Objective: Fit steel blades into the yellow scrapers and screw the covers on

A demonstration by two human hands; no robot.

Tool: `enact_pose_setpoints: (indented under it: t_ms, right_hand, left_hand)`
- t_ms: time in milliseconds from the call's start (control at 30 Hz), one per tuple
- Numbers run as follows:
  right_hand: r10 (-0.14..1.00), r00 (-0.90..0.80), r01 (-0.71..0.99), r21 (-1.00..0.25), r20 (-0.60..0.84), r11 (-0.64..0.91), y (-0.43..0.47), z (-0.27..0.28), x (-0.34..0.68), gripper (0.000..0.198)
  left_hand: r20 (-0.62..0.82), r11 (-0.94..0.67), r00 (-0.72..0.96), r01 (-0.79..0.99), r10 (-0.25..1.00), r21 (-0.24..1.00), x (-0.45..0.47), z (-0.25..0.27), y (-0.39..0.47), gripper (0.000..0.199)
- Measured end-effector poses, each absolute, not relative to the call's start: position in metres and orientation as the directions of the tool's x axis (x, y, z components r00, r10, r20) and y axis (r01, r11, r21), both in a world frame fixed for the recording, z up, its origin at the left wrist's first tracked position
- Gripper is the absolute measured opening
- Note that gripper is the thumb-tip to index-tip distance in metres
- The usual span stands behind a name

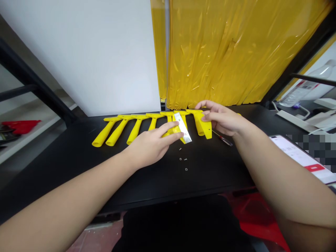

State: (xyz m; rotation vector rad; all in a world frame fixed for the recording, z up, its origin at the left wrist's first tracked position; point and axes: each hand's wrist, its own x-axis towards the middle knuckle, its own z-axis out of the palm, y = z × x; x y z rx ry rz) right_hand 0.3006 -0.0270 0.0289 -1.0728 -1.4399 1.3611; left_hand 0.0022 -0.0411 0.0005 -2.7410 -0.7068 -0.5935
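Currently, the silver blade strip is pinched by the left hand, slanting nearly parallel to the yellow cover plate pinched, apart rightward, by the right hand.

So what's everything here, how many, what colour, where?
Tapered plastic handles: at least six, yellow, back row
Flat metal strip: one, silver, centre
Flat plastic piece: one, yellow, right of strip
Metal screws: two, silver, front centre
Metal nuts: two, silver, near screws
Slim screwdriver: one, dark, right of piece
Flat phone: one, white screen, right side
Plastic bottle: one, clear, far right
Wrinkled plastic sheeting: count unclear, yellow, behind
Smooth panel: one, white, behind left
Tabletop: one, black, below
Left hand, right hand: two, bare, centre
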Motion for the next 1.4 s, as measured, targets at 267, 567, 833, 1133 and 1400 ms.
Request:
enact_pose_setpoints:
  t_ms: [267, 567, 833, 1133, 1400]
  right_hand:
    - [0.983, -0.185, -0.073, -0.997, -0.007, -0.021, -0.017, 0.024, 0.3, 0.033]
    - [0.989, -0.146, -0.164, -0.986, 0.029, 0.005, -0.016, 0.019, 0.298, 0.046]
    - [0.987, -0.16, -0.115, -0.993, -0.018, -0.037, -0.018, 0.014, 0.287, 0.028]
    - [0.978, -0.21, 0.027, -1.0, -0.021, -0.016, -0.026, 0.015, 0.284, 0.022]
    - [0.967, -0.248, 0.223, -0.975, -0.059, -0.002, -0.035, 0.013, 0.267, 0.021]
  left_hand:
    - [0.426, -0.853, 0.808, 0.503, 0.406, -0.14, 0.002, -0.001, -0.04, 0.053]
    - [0.437, -0.846, 0.789, 0.523, 0.433, -0.105, 0.003, -0.003, -0.039, 0.047]
    - [0.478, -0.851, 0.772, 0.518, 0.419, -0.09, 0.003, -0.006, -0.037, 0.033]
    - [0.469, -0.847, 0.777, 0.521, 0.42, -0.104, 0.004, -0.007, -0.037, 0.032]
    - [0.456, -0.837, 0.774, 0.537, 0.44, -0.103, 0.006, -0.006, -0.038, 0.038]
